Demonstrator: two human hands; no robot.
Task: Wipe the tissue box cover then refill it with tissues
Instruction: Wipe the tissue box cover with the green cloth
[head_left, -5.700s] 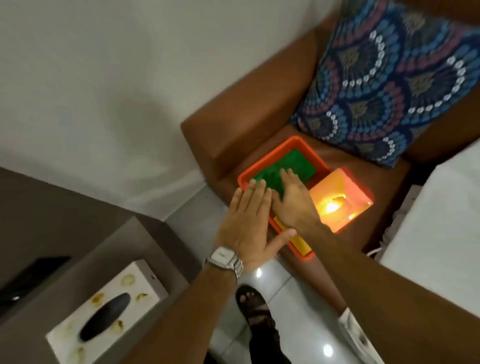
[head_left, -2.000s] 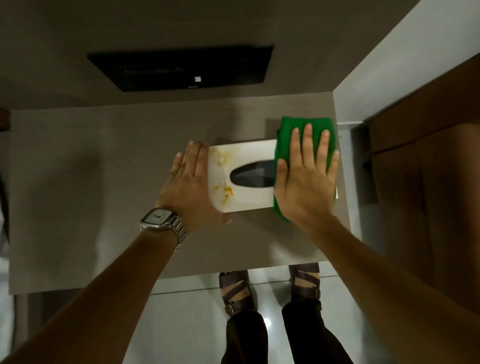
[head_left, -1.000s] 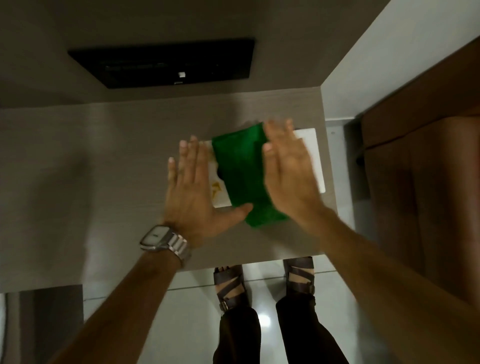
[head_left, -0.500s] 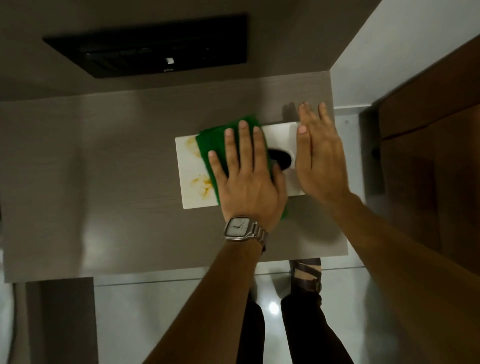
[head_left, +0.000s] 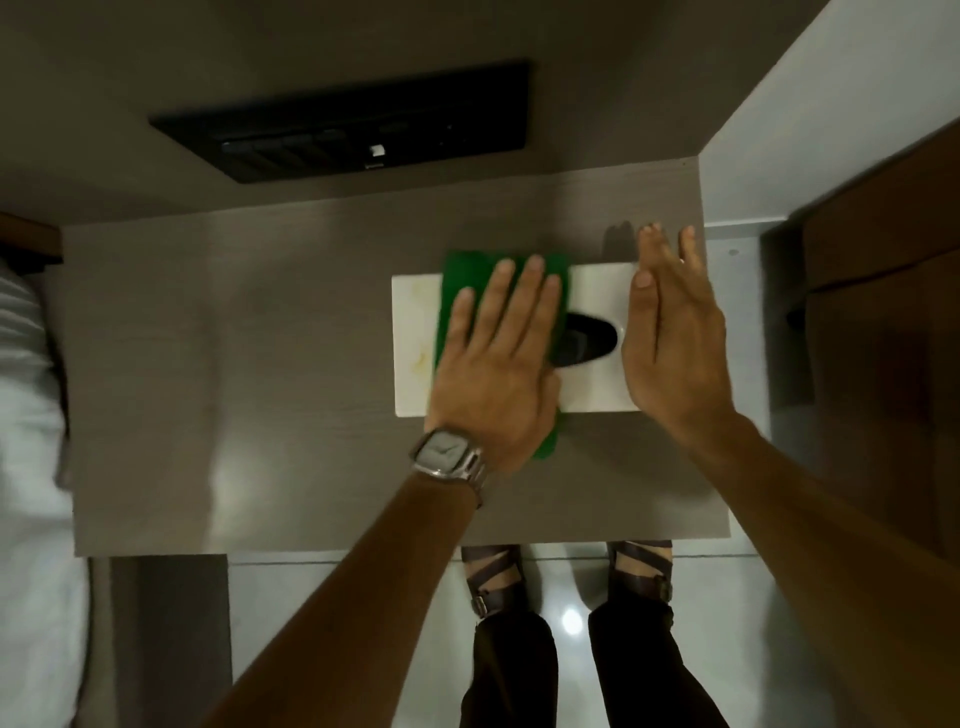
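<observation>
Grey wood-grain tabletop (head_left: 260, 364) fills the centre of my head view, with pale glossy floor tiles (head_left: 337, 623) below its near edge. My left hand (head_left: 498, 369) lies flat, fingers extended and slightly spread, pressing a green cloth (head_left: 452, 283) onto the top face of the white tissue box cover (head_left: 592, 379); the palm bears down on the cloth and the fingers do not curl round it. The cloth covers the left-centre part of the cover, and its near corner hangs past the cover's near edge, beside my wrist. A silver square-faced wristwatch (head_left: 447, 452) sits on the left wrist. My right hand (head_left: 670, 343) is open, fingers straight and together, laid against the right end of the cover; I cannot tell how firmly it presses. Between the two hands, part of the dark oval dispensing slot (head_left: 587, 343) shows. Faint yellowish stains (head_left: 418, 358) are visible on the uncovered strip of the cover left of the cloth. The cover rests on the right half of the tabletop, near its right edge. Beyond the far edge, a black rectangular panel (head_left: 353, 135) is set into a darker grey surface. White bedding (head_left: 26, 389) is at the left margin, a brown cabinet front (head_left: 883, 338) at the right. Below the table edge, both feet in dark strapped sandals (head_left: 493, 582) stand on the tiles.
</observation>
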